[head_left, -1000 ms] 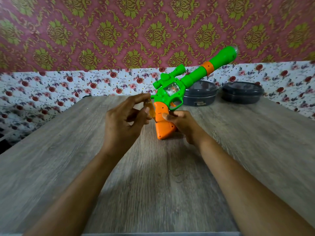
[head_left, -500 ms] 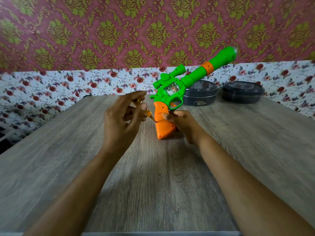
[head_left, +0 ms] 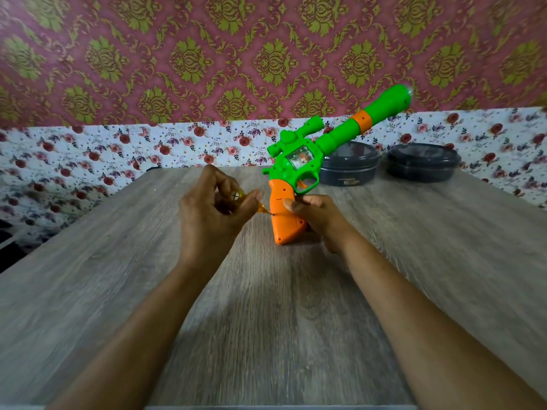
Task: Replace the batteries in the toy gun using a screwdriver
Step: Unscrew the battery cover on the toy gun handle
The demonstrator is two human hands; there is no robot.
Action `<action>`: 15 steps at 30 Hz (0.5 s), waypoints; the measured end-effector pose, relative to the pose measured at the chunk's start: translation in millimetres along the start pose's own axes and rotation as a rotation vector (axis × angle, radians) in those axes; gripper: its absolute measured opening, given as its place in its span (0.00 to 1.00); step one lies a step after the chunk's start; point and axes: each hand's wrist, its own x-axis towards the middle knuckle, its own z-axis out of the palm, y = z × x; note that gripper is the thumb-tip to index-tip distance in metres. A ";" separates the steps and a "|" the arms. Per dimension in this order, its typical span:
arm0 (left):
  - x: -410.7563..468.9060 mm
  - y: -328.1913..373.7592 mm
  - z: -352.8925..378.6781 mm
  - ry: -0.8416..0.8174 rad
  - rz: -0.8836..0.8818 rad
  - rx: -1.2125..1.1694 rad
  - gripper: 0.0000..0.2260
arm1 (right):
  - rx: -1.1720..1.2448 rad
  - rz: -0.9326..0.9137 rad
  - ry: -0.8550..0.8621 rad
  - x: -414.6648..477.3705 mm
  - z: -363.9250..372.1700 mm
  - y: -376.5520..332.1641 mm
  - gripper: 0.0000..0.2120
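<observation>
A green toy gun [head_left: 299,164] with an orange grip stands on its grip's base on the wooden table [head_left: 118,276], barrel pointing up and to the right. My right hand [head_left: 316,217] holds the orange grip from the right side, thumb on its face. My left hand [head_left: 216,214] grips a small screwdriver [head_left: 254,204] with a translucent yellow handle. Its tip touches the left edge of the orange grip about halfway down. Most of the screwdriver is hidden by my fingers.
Two dark round lidded containers, one [head_left: 350,165] just behind the gun and the other [head_left: 423,162] to its right, stand at the table's back edge. A floral-papered wall runs behind the table.
My left hand has shifted slightly down and brought the screwdriver tip onto the orange grip's left edge. The gun and my right hand have stayed in place.
</observation>
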 end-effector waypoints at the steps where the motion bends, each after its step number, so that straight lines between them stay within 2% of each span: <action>1: 0.2 0.3 0.8 -0.005 -0.015 -0.021 0.16 | 0.000 -0.003 -0.001 0.8 -0.2 0.8 0.07; 4: 0.0 0.4 0.9 -0.047 0.023 -0.001 0.14 | -0.014 0.017 0.019 3.0 -0.9 3.2 0.11; 8: -0.1 -1.7 0.3 -0.106 0.063 0.011 0.14 | -0.013 0.042 -0.003 3.1 -1.2 2.1 0.08; 12: -0.6 0.0 0.5 -0.171 0.037 -0.086 0.19 | 0.010 0.048 0.001 1.1 -1.5 0.8 0.07; 15: -0.3 -0.7 0.4 -0.166 0.038 -0.083 0.19 | 0.009 0.073 0.012 1.3 -0.9 0.7 0.06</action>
